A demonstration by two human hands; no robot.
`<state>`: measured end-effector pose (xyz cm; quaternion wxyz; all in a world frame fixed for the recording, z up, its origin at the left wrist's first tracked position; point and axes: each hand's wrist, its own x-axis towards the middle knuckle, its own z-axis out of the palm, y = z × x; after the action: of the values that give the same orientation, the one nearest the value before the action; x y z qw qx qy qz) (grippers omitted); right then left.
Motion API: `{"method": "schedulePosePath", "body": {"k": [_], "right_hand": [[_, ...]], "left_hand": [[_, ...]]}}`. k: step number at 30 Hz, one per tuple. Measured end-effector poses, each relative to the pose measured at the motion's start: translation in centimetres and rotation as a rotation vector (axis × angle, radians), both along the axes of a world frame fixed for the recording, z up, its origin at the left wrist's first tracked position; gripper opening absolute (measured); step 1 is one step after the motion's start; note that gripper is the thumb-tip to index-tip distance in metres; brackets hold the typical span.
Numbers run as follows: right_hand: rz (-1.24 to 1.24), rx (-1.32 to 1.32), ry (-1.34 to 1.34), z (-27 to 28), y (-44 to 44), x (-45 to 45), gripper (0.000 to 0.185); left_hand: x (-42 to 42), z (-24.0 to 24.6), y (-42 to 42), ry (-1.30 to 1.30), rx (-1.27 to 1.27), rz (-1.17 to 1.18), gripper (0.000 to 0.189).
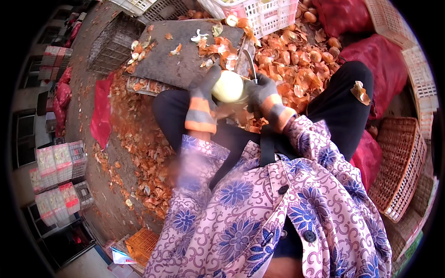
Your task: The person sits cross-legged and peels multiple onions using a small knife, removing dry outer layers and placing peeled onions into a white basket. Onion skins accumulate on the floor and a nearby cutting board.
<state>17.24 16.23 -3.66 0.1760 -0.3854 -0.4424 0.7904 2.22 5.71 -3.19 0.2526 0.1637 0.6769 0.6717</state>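
My left hand (204, 93), in a dark grey glove with an orange-banded cuff, grips a peeled pale onion (227, 87) from its left side. My right hand (264, 93), gloved alike, is closed round the handle of a knife with a curved metal blade (250, 62); the blade points up and away, beyond the onion. The right fingers are close to the onion's right side; whether they touch it I cannot tell. Just beyond my hands lies a dark mat-covered board (167, 52) with onion skins (222, 47) and trimmings on it.
Unpeeled onions (315, 56) and loose skins cover the ground ahead right. A white plastic crate (264, 15) stands beyond. Red mesh sacks (379, 66) and an orange-brown crate (398, 166) are at the right. A dark crate (113, 43), a red sack (101, 111) and stacked crates (61, 163) are at the left.
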Motion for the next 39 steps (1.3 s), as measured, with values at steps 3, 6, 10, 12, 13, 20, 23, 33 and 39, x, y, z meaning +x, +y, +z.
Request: {"method": "schedulePosePath", "body": {"k": [3, 6, 10, 12, 13, 20, 23, 33, 39], "right_hand": [[0.011, 0.148, -0.119, -7.6, 0.4, -3.6, 0.033], [0.083, 0.165, -0.149, -6.1, -0.5, -3.6, 0.031], [0.236, 0.026, -0.376, 2.9, -0.4, -2.6, 0.025], [0.194, 0.000, -0.352, 2.7, 0.6, -2.5, 0.025], [0.196, 0.022, -0.358, 2.3, 0.6, -2.3, 0.025], [0.138, 0.216, -0.210, -7.4, 0.5, -3.1, 0.026], [0.190, 0.299, -0.194, -8.3, 0.3, -3.3, 0.028], [0.229, 0.227, 0.079, -5.3, 0.9, -5.0, 0.015], [0.404, 0.137, 0.226, 4.9, 0.0, -2.0, 0.017]], "left_hand": [[-1.0, 0.3, 1.8, 0.240, -0.264, 0.058, 0.054], [-0.5, 0.4, 2.1, 0.416, -0.443, 0.094, 0.053], [1.0, -1.3, 4.1, 0.710, -0.674, 0.224, 0.051], [2.2, 0.7, 5.3, 0.717, -0.701, 0.212, 0.051], [2.0, 0.1, 5.1, 0.731, -0.654, 0.222, 0.051], [1.3, -1.3, 3.6, 0.678, -0.459, 0.207, 0.052], [1.2, -1.9, 2.5, 0.565, -0.373, 0.238, 0.052], [0.7, -1.9, -0.8, -0.381, 0.413, 0.250, 0.050], [3.3, -1.9, -2.2, -0.652, 0.590, -0.079, 0.052]]}}
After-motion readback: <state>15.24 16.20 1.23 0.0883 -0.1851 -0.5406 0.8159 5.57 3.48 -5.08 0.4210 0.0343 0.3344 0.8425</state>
